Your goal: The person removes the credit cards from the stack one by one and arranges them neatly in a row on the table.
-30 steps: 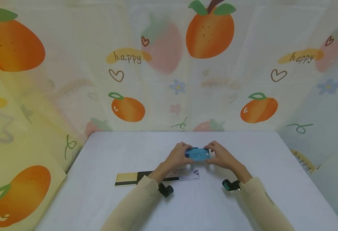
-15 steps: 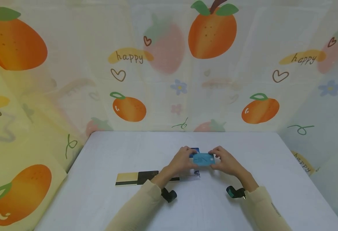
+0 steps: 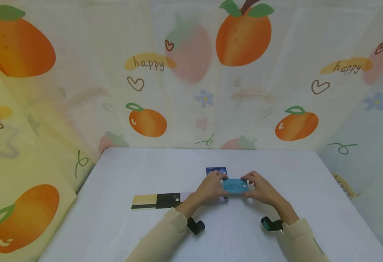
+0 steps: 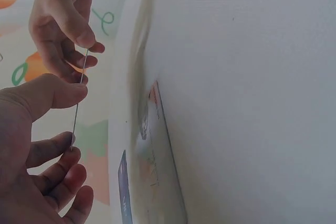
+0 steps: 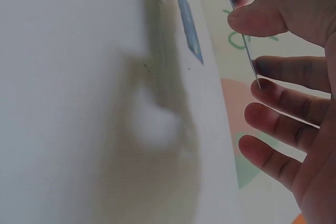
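Between my two hands a light blue card (image 3: 235,186) with large letters is held above the table. My left hand (image 3: 211,186) pinches its left end, thumb on one edge and fingers on the other. At the opposite end my right hand (image 3: 260,187) pinches it the same way. Both wrist views show the card (image 4: 77,111) nearly edge-on. Behind the left hand a dark blue card (image 3: 216,169) lies on the table, partly covered by that hand. A pale card (image 3: 224,200) lies below, mostly hidden by the left hand and forearm.
To the left, a gold card (image 3: 144,202) and a black card (image 3: 168,200) lie in a row with the pale one on the white table (image 3: 113,236). A fruit-printed cloth (image 3: 181,120) hangs behind the table's back edge.
Both hands have moved right and toward the front with the light blue card. The dark blue card behind, earlier almost fully covered, now shows more.
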{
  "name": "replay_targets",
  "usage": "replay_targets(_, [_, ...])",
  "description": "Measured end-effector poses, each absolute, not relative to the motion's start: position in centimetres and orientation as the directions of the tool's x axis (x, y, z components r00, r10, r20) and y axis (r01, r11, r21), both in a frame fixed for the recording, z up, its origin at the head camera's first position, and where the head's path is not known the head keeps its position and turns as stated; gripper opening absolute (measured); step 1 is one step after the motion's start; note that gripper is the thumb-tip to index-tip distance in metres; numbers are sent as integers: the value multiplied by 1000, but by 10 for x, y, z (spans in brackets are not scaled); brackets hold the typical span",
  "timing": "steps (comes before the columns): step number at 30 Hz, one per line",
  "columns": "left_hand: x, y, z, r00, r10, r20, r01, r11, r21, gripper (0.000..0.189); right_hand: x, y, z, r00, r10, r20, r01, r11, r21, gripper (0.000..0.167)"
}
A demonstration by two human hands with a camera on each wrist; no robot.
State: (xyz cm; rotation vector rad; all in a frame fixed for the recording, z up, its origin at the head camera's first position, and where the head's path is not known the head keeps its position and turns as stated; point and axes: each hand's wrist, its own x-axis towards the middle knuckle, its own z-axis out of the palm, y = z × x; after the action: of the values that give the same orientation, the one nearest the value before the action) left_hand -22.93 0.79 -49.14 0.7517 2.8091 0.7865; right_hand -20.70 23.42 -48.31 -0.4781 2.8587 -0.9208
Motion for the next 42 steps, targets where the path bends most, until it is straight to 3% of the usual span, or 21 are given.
replay_targets(42, [-217,30,-510,-865,496,-77,427,808,406,55,-197,243,-504,-941,-334,-49,-260,810,-526,48])
